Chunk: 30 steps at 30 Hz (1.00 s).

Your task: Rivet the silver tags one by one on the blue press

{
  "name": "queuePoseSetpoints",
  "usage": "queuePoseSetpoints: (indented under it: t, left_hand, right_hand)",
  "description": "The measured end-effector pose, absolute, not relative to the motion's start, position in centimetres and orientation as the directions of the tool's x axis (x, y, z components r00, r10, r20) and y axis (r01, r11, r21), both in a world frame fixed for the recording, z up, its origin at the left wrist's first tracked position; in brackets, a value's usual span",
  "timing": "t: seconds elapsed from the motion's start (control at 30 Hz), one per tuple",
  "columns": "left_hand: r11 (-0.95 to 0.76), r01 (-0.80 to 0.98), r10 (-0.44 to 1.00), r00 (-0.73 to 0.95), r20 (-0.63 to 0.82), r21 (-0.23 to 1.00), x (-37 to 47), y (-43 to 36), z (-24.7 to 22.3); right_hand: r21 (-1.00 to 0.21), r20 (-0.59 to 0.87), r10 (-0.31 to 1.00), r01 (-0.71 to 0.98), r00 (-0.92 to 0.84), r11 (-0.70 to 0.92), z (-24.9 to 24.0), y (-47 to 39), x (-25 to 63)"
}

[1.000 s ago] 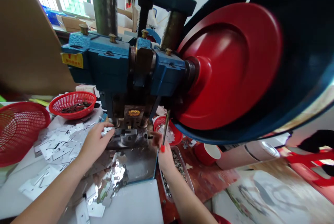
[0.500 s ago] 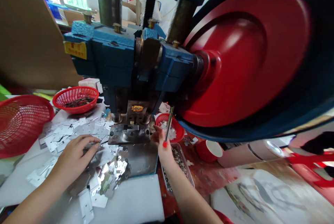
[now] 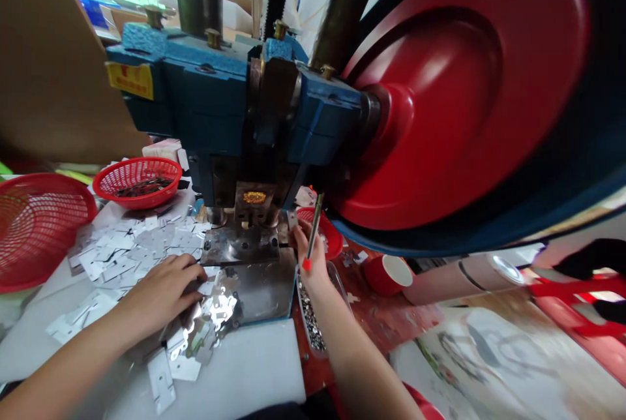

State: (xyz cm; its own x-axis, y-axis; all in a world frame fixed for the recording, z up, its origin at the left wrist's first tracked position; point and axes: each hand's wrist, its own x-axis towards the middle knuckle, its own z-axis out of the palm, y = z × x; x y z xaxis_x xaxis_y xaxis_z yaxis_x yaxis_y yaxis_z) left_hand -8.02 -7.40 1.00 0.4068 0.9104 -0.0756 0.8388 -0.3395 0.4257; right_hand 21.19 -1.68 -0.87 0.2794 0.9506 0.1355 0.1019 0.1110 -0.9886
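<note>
My left hand [image 3: 166,293] is at the right of the loose plates, fingers curled and thumb below, closed on a small flat metal plate [image 3: 210,282] that shows past the fingertips. My right hand [image 3: 312,257] is beside the right end of the steel die [image 3: 244,244] under the press [image 3: 254,165]. Its fingers are closed on a small metal plate [image 3: 292,218], partly hidden. A metal rod with a red tip [image 3: 313,231] crosses in front of that hand. Several shiny plates [image 3: 220,309] lie below my left hand.
White plates [image 3: 127,247] are spread at the left, near a red basket of dark pieces [image 3: 141,195] and a larger red basket [image 3: 39,231]. A clear tray of small metal bits [image 3: 313,329] stands beside my right wrist. The big red wheel [image 3: 464,94] looms at the right.
The small plate that lay on the die is gone from it, and one shows at my right fingertips. My left hand has moved right, toward the die. The view has shifted slightly.
</note>
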Motion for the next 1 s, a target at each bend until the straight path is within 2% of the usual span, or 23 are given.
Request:
queuePoseSetpoints:
  t: [0.1,0.17,0.27,0.33,0.43,0.5,0.73,0.9,1.0]
  left_hand:
    - [-0.344,0.809,0.900,0.429,-0.080,0.476,-7.7,-7.1,0.9]
    - [-0.328,0.796,0.888,0.444,-0.122,0.509,-7.4,-7.1,0.9]
    - [-0.305,0.781,0.894,0.432,-0.120,0.545,-6.9,-7.3,1.1]
    - [-0.321,0.768,0.900,0.430,-0.075,0.554,-6.7,-7.4,1.5]
    - [-0.348,0.757,0.902,0.432,-0.024,0.553,-6.6,-7.6,2.4]
    - [-0.325,0.761,0.918,0.395,-0.005,0.561,-6.7,-7.8,3.1]
    - [-0.045,0.717,0.971,0.194,-0.138,0.695,-7.4,-9.3,3.3]
    - [0.020,0.684,0.976,0.144,-0.161,0.729,-7.1,-9.8,2.6]
    - [0.034,0.674,0.976,0.136,-0.169,0.738,-7.0,-9.9,2.3]
  right_hand:
    - [-0.966,0.158,0.958,0.240,0.239,0.100,-1.2,-4.1,22.2]
    - [-0.909,0.175,0.977,0.400,0.117,0.115,-1.1,-5.5,21.8]
    - [-0.726,0.182,0.974,0.650,-0.132,0.224,-0.4,-6.5,20.2]
    - [-0.544,0.144,0.948,0.778,-0.284,0.316,0.0,-6.5,18.9]
    - [-0.333,0.072,0.915,0.855,-0.397,0.398,0.0,-6.2,17.6]
    - [-0.259,0.053,0.907,0.871,-0.418,0.417,-0.2,-6.0,17.1]
    - [-0.388,0.055,0.937,0.857,-0.346,0.340,0.0,-6.0,17.0]
    - [-0.291,0.050,0.933,0.889,-0.356,0.355,-0.7,-6.3,16.4]
    - [-0.306,0.042,0.933,0.884,-0.357,0.352,-0.8,-6.4,16.2]
